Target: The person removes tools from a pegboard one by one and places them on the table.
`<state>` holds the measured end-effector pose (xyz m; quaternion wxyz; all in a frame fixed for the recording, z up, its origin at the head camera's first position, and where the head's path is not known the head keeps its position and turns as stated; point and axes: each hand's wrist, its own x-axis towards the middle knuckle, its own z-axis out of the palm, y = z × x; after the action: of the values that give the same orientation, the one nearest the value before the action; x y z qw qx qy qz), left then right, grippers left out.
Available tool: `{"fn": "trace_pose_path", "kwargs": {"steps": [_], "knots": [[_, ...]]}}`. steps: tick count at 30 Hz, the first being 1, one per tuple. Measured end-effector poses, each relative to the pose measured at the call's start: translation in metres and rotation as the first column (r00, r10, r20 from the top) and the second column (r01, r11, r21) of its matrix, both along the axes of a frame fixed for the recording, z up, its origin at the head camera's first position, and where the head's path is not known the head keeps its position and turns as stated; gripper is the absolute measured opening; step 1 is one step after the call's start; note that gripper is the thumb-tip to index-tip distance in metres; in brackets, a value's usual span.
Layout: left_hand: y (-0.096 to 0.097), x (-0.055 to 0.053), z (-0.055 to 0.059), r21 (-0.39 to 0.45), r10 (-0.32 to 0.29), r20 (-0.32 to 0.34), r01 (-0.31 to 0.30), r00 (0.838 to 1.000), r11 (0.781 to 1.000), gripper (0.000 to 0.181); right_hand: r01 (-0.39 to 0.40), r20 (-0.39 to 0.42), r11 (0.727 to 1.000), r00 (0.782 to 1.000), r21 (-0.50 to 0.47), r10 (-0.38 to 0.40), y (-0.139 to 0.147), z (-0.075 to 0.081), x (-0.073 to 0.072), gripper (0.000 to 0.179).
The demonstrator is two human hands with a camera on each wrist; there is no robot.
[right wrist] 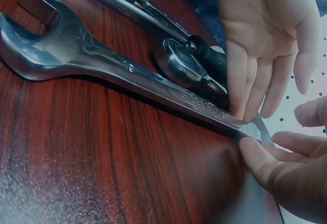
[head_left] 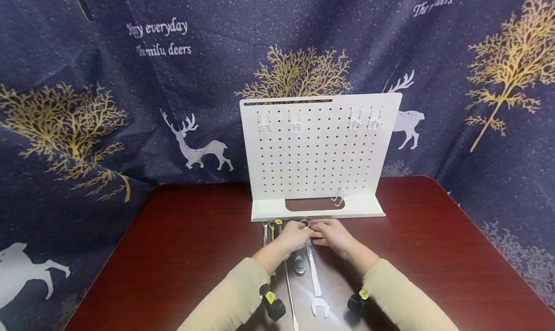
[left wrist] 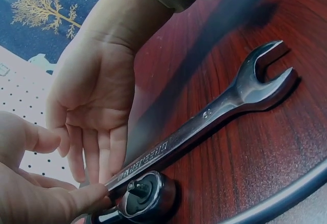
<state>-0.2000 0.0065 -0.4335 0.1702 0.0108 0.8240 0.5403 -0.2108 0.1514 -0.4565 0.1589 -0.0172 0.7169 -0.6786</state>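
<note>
A large chrome combination wrench [head_left: 313, 269] lies on the table, its open jaw toward the near edge and its ring end by the pegboard. My left hand [head_left: 295, 235] is on the left of the ring end, with fairly straight fingers touching the handle [right wrist: 209, 109]. From the other side, the fingertips of my right hand [head_left: 333, 234] meet the same end, and its fingers are extended too. A ratchet wrench [head_left: 300, 265] lies just left of the big wrench, its handle partly hidden under my left hand. Left of that is a long screwdriver shaft [head_left: 290, 295].
Behind the hands stands a white pegboard [head_left: 316, 152] with several clear hooks near its top and another hook [head_left: 340, 197] low on the right. Two smaller wrenches, one silver [head_left: 265, 231] and one yellowish [head_left: 272, 229], lie left of my left hand. A patterned cloth hangs behind.
</note>
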Motion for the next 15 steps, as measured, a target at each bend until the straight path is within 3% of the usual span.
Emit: {"fn": "trace_pose_path", "kwargs": {"steps": [10,13,15], "knots": [[-0.005,0.001,0.005,0.011,-0.02,-0.047,0.02,0.999,1.0,0.047,-0.029,-0.041,0.999,0.999,0.029,0.03,0.003,0.008,0.001,0.041],[-0.013,0.0,0.007,-0.028,-0.049,-0.112,0.046,0.993,0.999,0.053,-0.044,-0.119,0.992,0.991,0.117,0.058,0.008,0.012,0.0,0.041],[-0.021,-0.002,0.009,-0.054,-0.07,-0.176,0.062,0.982,0.997,0.056,-0.024,-0.223,0.971,0.972,0.237,0.079,0.014,0.016,-0.001,0.04]]}}
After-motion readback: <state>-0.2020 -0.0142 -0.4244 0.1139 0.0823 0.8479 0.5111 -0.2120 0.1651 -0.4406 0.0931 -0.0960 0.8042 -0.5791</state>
